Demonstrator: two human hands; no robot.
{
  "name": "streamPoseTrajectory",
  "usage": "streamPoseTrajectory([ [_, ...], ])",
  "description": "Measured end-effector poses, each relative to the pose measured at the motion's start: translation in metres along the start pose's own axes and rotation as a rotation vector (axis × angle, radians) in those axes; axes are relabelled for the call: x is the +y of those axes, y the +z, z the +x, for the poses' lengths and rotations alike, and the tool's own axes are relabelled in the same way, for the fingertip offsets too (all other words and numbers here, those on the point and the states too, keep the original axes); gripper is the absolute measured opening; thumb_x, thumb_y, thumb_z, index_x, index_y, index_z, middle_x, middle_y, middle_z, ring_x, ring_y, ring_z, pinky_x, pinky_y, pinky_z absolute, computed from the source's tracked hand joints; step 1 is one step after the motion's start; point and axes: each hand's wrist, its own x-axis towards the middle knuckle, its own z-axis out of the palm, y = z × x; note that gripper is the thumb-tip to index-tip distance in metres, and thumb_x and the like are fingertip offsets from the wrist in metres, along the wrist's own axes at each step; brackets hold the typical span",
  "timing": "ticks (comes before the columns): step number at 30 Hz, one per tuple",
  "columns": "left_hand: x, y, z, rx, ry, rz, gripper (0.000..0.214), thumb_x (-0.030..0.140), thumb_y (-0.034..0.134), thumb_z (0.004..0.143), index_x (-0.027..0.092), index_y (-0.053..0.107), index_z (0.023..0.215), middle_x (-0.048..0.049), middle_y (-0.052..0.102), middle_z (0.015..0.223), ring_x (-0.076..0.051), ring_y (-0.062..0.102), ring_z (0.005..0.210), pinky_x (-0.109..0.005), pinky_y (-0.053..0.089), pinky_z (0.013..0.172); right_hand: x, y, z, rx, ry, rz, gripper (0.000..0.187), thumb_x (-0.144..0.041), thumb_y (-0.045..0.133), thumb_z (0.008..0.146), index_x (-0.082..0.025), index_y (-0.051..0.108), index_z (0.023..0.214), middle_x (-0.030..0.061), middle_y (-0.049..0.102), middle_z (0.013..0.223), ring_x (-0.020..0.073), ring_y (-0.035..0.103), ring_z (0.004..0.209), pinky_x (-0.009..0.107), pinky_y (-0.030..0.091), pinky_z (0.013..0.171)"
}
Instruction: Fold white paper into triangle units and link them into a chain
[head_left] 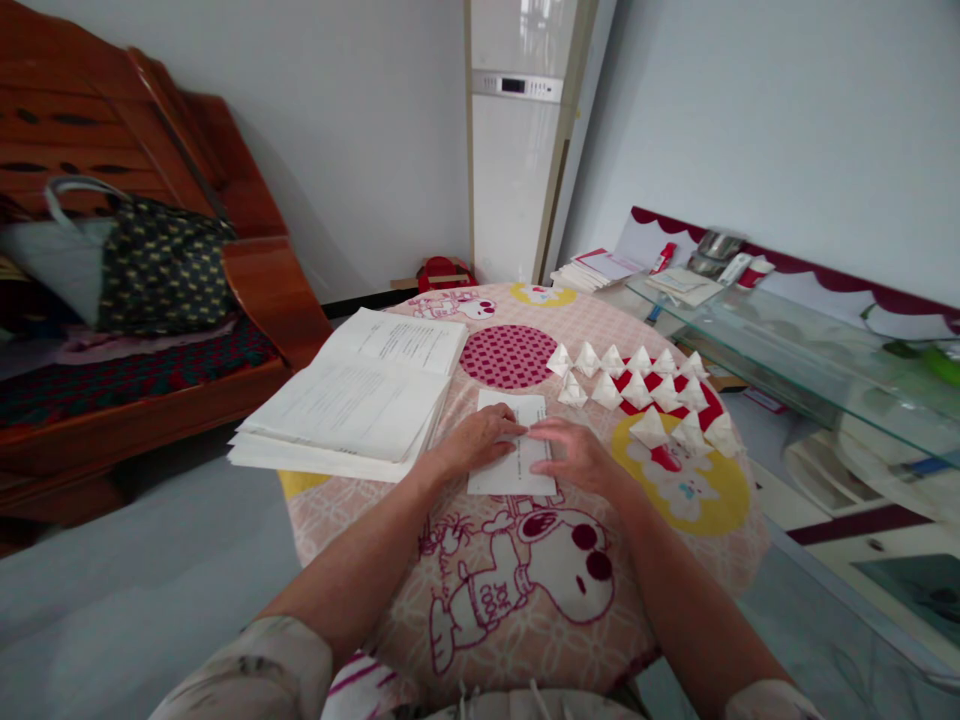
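A white folded sheet of paper [516,412] lies on a round table covered by a pink cartoon-print cloth [517,580]. My left hand [474,441] lies flat on the sheet's left part, fingers stretched out. My right hand [574,452] presses on its right part, fingers flat and pointing left. The fingertips of both hands almost meet at the sheet's middle. Several small white folded paper shapes [637,388] sit in rows to the right of the sheet.
An open stack of printed pages [352,400] lies at the table's left. A wooden bench [150,330] with bags stands at left, a glass shelf unit [810,350] at right, a tall white appliance [514,140] behind.
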Motion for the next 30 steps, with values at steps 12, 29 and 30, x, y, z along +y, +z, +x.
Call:
streamPoseTrajectory([
  [12,-0.023,0.006,0.003,0.068,0.024,-0.13,0.038,0.01,0.068,0.081,0.02,0.076,0.117,-0.0081,0.068,0.12,-0.019,0.065,0.107,-0.031,0.049,0.099,-0.042,0.022,-0.014,-0.304,-0.156,-0.45,0.047,-0.006,0.061,0.076,-0.009,0.064,0.123,0.0204,0.058,0.138,0.031,0.052,0.129,0.047,0.043,0.11],
  [29,-0.025,0.004,0.004,0.075,0.05,-0.198,0.026,0.025,0.056,0.095,0.02,0.079,0.107,-0.0088,0.071,0.117,-0.019,0.066,0.105,-0.029,0.049,0.095,-0.017,0.024,-0.01,-0.053,-0.107,-0.361,0.038,-0.002,0.057,0.077,-0.015,0.071,0.11,0.014,0.069,0.123,0.0253,0.063,0.115,0.041,0.049,0.104],
  [30,-0.025,0.002,0.003,0.058,0.042,-0.231,0.028,0.029,0.054,0.097,0.019,0.079,0.105,-0.0091,0.071,0.117,-0.019,0.066,0.105,-0.029,0.049,0.095,-0.011,0.022,-0.01,-0.017,-0.071,-0.312,0.038,-0.004,0.059,0.076,-0.015,0.072,0.11,0.0133,0.071,0.122,0.0256,0.064,0.113,0.041,0.05,0.102],
])
